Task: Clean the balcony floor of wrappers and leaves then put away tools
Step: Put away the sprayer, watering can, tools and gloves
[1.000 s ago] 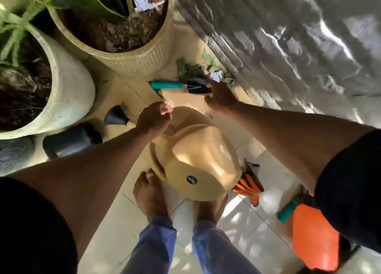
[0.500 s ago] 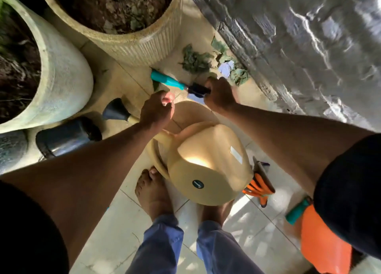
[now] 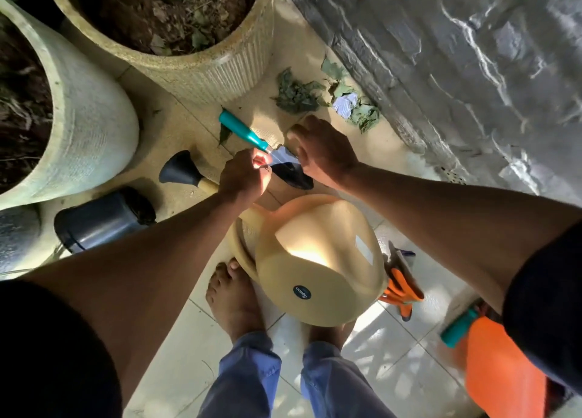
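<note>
- Right hand (image 3: pixel 318 153) grips the trowel (image 3: pixel 252 137) at its blade, low over the floor (image 3: pixel 393 354), likely for scooping.
- Left hand (image 3: pixel 242 178) pinches something small beside the blade.
- Leaves (image 3: pixel 296 93) and a wrapper (image 3: pixel 345 104) lie by the wall (image 3: pixel 472 71), just beyond.

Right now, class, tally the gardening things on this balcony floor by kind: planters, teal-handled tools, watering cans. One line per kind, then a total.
Planters: 2, the ribbed planter and the smooth planter
Teal-handled tools: 2, the trowel and a second tool
Watering cans: 1, the beige watering can
Total: 5
</note>
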### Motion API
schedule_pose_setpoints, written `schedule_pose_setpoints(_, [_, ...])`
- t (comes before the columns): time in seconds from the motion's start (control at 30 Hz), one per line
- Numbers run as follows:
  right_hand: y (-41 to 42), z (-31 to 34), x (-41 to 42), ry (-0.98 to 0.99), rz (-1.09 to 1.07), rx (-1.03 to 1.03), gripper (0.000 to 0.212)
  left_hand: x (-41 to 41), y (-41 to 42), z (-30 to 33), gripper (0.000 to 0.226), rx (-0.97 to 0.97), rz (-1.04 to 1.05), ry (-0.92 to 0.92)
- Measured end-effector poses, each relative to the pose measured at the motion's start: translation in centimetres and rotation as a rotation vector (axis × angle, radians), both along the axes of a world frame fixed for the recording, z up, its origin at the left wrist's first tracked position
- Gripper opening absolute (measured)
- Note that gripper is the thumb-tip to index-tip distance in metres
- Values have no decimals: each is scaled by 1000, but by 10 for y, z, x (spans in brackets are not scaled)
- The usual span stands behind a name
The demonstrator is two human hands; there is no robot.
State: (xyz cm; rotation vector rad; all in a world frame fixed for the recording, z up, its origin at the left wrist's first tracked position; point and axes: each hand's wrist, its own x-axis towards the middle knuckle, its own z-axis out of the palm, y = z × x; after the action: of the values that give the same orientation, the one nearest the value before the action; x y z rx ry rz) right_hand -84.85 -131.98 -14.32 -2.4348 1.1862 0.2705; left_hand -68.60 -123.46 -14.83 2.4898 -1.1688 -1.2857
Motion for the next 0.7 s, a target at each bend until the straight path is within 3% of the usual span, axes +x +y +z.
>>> schedule_pose_setpoints(0.1, [-11, -8, 31, -75, 114, -112, 32, 4, 2, 7, 31, -107, 106, 54])
schedule_pose_setpoints(0.2, [-18, -19, 71, -138, 290, -148, 31, 13, 10, 7, 9, -289, 298, 61])
schedule_pose_setpoints(0.4, [-4, -31, 122, 6, 502, -223, 27, 32, 23, 18, 29, -433, 682, 212])
schedule_pose_setpoints(0.53, [1, -37, 130, 72, 439, -300, 21, 41, 27, 13, 38, -420, 720, 249])
schedule_pose_setpoints(0.7, [9, -36, 126, -64, 310, -244, 13, 45, 31, 13, 36, -351, 760, 263])
